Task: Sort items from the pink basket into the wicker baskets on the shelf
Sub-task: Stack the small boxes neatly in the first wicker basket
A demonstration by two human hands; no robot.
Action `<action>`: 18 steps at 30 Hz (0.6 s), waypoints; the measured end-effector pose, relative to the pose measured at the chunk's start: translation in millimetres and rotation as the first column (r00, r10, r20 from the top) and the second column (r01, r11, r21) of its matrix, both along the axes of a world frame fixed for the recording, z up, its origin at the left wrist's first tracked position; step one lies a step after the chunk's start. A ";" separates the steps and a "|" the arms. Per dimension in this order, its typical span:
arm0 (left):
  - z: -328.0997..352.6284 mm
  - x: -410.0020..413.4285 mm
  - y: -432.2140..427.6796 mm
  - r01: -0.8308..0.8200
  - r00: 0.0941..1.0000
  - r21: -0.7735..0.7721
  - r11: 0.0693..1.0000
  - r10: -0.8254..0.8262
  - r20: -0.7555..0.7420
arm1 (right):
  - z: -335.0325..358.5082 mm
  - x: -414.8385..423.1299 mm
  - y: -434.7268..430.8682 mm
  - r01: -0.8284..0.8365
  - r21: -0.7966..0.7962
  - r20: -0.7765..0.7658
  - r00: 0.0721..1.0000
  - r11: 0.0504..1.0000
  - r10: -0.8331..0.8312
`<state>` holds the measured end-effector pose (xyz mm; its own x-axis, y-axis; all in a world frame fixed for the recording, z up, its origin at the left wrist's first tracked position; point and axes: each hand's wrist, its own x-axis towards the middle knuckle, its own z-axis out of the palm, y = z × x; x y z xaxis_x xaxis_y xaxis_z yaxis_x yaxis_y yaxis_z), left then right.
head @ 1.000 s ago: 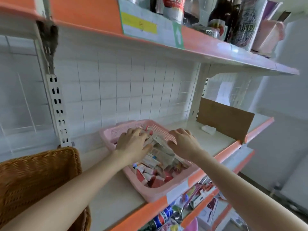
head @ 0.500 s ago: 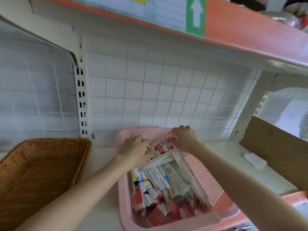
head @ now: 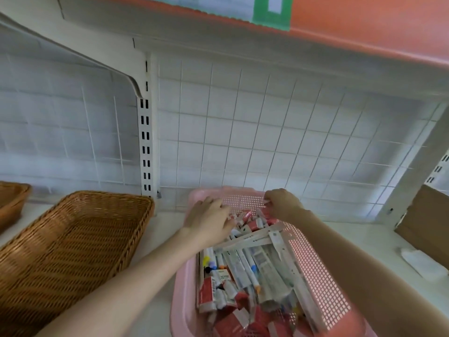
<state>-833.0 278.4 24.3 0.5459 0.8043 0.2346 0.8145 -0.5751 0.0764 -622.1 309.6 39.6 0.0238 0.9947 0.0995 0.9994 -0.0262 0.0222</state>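
The pink basket (head: pixel 313 268) stands on the shelf, full of marker pens, long white packs and small red-and-white packets (head: pixel 252 224). Both my hands are at its far end. My left hand (head: pixel 209 220) lies palm down on the pile, its fingers reaching among the packets. My right hand (head: pixel 283 205) is curled over the packets by the far wall; its fingertips are hidden, so a grip cannot be made out. A wicker basket (head: pixel 73 242) sits just left of the pink one. The corner of a second wicker basket (head: pixel 12 198) shows at the far left.
A white wire grid backs the shelf, with a slotted upright (head: pixel 145 147) between the baskets. An orange-edged upper shelf (head: pixel 364 27) hangs close overhead. A brown cardboard divider (head: pixel 427 220) and a small white pack (head: pixel 422 263) lie to the right.
The view has closed in on the shelf and tipped down. Both hands have slid from the middle of the pink basket to its far end.
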 end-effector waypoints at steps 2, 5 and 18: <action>-0.6 0.5 0.8 0.001 1.000 0.004 1.000 -0.001 -0.009 | 8.1 0.8 -7.0 0.004 0.078 -0.149 0.989 0.997 0.007; -1.7 0.4 2.3 0.017 1.000 0.011 1.000 -0.017 -0.003 | 16.1 0.5 -21.5 0.051 0.135 -0.414 0.910 0.989 0.010; 5.5 40.4 41.7 0.052 0.997 -0.300 0.953 -0.066 -0.036 | 10.4 -2.7 -115.7 0.068 0.008 -0.813 0.581 0.998 -0.033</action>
